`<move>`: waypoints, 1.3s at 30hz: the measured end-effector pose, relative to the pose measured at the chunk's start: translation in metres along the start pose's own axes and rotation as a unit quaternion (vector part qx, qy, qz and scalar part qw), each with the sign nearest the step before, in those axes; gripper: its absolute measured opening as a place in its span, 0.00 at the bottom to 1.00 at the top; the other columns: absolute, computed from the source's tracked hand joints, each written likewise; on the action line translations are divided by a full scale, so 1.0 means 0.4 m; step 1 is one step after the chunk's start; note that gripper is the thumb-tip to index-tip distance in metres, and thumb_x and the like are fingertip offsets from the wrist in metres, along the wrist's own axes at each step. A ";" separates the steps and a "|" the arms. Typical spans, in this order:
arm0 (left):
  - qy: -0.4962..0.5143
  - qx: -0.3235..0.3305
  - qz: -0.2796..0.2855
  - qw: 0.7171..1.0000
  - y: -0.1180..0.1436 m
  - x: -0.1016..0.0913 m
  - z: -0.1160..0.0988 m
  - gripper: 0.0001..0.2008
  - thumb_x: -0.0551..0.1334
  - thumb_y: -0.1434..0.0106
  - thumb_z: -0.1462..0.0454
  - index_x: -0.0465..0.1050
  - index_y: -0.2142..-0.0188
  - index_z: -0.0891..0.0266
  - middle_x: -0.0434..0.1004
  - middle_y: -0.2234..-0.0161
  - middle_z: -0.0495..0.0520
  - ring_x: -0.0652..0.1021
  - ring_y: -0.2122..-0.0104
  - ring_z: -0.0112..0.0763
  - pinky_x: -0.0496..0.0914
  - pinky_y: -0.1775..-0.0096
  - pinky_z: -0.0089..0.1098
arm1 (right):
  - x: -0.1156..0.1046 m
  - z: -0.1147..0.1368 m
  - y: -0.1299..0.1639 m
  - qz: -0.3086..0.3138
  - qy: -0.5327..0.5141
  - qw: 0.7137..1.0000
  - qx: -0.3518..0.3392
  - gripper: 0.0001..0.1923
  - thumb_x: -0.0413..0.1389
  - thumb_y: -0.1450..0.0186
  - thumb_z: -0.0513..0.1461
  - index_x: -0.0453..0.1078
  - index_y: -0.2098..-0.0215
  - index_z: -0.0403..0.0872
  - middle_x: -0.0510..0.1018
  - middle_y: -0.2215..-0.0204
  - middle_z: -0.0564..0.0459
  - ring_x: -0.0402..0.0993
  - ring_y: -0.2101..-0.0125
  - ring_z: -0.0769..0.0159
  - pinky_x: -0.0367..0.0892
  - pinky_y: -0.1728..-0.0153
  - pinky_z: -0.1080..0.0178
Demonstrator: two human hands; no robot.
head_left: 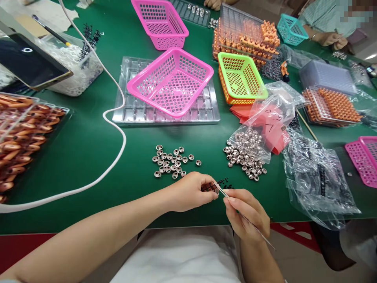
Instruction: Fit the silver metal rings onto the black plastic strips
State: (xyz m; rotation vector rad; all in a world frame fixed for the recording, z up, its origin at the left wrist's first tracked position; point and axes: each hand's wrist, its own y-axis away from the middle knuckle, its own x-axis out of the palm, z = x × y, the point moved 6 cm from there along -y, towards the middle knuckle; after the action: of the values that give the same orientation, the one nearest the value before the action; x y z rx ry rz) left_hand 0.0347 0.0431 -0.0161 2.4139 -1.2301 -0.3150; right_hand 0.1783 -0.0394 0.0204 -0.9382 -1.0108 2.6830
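The right hand [250, 212] grips tweezers [222, 191]; the left hand [191, 192] pinches a metal cup [217, 191], best kept steady between its fingertips.

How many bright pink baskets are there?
3: a pink basket on the metal tray, another just beyond it, a third at the picture's right edge. More may be hidden.

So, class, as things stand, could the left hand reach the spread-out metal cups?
Probably yes: the metal cups lie uncovered just beyond the left hand, with nothing visible between, though it seems busy at the tweezers.
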 end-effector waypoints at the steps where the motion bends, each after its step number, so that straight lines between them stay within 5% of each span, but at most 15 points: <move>1: -0.002 0.001 -0.001 1.000 0.000 0.000 -0.001 0.11 0.62 0.38 0.59 0.79 0.62 0.64 0.72 0.73 0.46 0.69 0.73 0.27 0.63 0.70 0.27 | 0.000 0.001 0.000 0.000 -0.002 1.000 -0.002 0.22 0.61 0.38 0.27 0.71 0.48 0.49 0.83 0.58 0.48 0.83 0.62 0.62 0.81 0.67 0.60; 18: 0.003 0.005 -0.002 1.000 0.000 0.005 0.007 0.12 0.62 0.38 0.60 0.79 0.61 0.65 0.74 0.73 0.47 0.70 0.72 0.27 0.64 0.70 0.26 | 0.013 0.031 -0.016 0.037 0.039 0.996 -0.069 0.20 0.62 0.39 0.25 0.71 0.50 0.43 0.82 0.58 0.44 0.82 0.61 0.64 0.81 0.66 0.61; 39: -0.022 0.030 -0.031 0.999 0.002 0.005 0.000 0.07 0.61 0.37 0.63 0.77 0.65 0.63 0.72 0.74 0.45 0.69 0.74 0.26 0.62 0.71 0.25 | 0.009 0.031 -0.017 0.040 0.066 0.997 -0.029 0.17 0.61 0.38 0.25 0.71 0.52 0.44 0.83 0.61 0.46 0.81 0.63 0.66 0.80 0.66 0.63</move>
State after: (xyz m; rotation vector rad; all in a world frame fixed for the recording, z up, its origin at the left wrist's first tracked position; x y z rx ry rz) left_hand 0.0351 0.0411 -0.0159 2.5119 -1.2007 -0.3553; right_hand 0.1675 -0.0399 0.0302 -1.1738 -1.0494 2.6267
